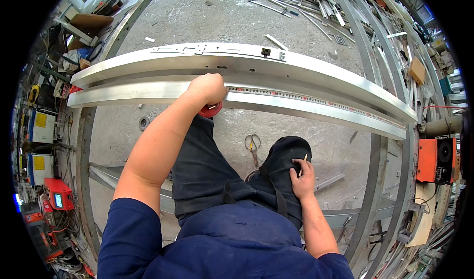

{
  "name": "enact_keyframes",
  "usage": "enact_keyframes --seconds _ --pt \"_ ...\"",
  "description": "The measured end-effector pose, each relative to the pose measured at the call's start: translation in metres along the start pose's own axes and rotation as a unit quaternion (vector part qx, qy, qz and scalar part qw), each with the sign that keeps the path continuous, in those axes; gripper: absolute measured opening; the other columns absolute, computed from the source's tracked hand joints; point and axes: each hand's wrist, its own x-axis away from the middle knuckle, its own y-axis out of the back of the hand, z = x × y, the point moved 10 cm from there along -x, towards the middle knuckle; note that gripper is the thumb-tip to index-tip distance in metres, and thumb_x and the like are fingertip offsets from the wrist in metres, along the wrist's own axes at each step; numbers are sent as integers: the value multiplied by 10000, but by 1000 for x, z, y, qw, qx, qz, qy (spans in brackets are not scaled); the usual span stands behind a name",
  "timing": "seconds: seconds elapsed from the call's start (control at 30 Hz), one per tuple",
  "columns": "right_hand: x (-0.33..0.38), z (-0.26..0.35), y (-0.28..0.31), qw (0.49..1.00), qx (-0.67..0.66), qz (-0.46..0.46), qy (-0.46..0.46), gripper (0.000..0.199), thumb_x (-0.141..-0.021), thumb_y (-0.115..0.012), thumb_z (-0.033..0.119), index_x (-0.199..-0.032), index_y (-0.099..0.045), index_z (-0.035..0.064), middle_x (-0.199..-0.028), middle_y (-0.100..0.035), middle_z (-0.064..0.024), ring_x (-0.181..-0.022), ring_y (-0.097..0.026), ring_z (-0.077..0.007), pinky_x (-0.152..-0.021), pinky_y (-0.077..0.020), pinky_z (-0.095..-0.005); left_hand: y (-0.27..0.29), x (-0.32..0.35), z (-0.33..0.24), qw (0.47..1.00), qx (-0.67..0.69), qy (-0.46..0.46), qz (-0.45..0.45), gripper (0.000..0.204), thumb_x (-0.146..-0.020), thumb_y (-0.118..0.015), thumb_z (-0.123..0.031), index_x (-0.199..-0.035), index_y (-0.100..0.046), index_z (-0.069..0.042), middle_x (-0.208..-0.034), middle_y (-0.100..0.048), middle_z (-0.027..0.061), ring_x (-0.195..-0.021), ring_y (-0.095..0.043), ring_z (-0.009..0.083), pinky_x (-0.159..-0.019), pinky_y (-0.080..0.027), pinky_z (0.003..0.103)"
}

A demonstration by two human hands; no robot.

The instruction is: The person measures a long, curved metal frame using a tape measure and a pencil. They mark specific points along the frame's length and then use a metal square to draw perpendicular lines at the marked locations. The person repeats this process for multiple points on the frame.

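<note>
left hand [207, 87]: clamped on tape [211, 112], 10 o'clock; blade [296, 96] along beam [148, 92] toward 3
right hand [303, 180]: pinches pencil [305, 158], 4 o'clock
floor [173, 22]: grey, scrap [316, 3] at 1
3 o'clock: orange machine [427, 160]

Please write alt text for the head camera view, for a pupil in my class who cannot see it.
A person's left hand grips a red tape measure, its blade extended along a long silvery metal bar. The right hand rests against the right leg, holding a pencil-like stick; scissors lie on the floor below.
</note>
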Motion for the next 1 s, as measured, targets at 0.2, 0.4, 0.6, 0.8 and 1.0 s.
enact_keyframes --seconds 0.2,0.4,0.6,0.8,1.0 --pt "1 -2 -1 1000 10 7 0 299 -852 -724 91 -1149 -709 64 -1132 -693 -156 -1119 -634 -352 -1003 -498 -419 1 1 -1 1000 -3 -5 -4 325 -929 -616 -266 -1030 -787 -9 -1066 -761 224 -981 -744 378 -883 -589 441" --pt "0 -4 -2 1000 8 3 0 301 -840 -738 104 -1138 -710 67 -1127 -689 -169 -1108 -630 -378 -988 -497 -440 0 1 0 1000 2 0 1 331 -931 -620 -278 -1033 -787 -11 -1070 -761 220 -992 -742 379 -890 -587 441" --pt "0 -4 -1 1000 4 2 -2 305 -833 -745 106 -1133 -709 68 -1115 -684 -175 -1100 -624 -389 -978 -496 -449 0 2 0 1000 5 -4 2 337 -929 -627 -290 -1038 -785 -13 -1069 -761 224 -992 -742 381 -896 -586 441" --pt "0 -3 -2 1000 -1 1 7 301 -832 -743 95 -1130 -709 67 -1111 -684 -171 -1089 -623 -383 -969 -496 -447 0 0 0 1000 0 -9 -1 334 -933 -630 -289 -1036 -787 -13 -1068 -761 226 -991 -743 381 -897 -586 441" --pt "0 -5 -3 1000 -9 -1 10 303 -831 -740 86 -1131 -707 63 -1111 -685 -168 -1094 -624 -377 -971 -496 -443 -2 -1 1 1000 4 -4 1 328 -931 -628 -277 -1036 -787 -9 -1065 -760 229 -986 -744 380 -889 -587 439"
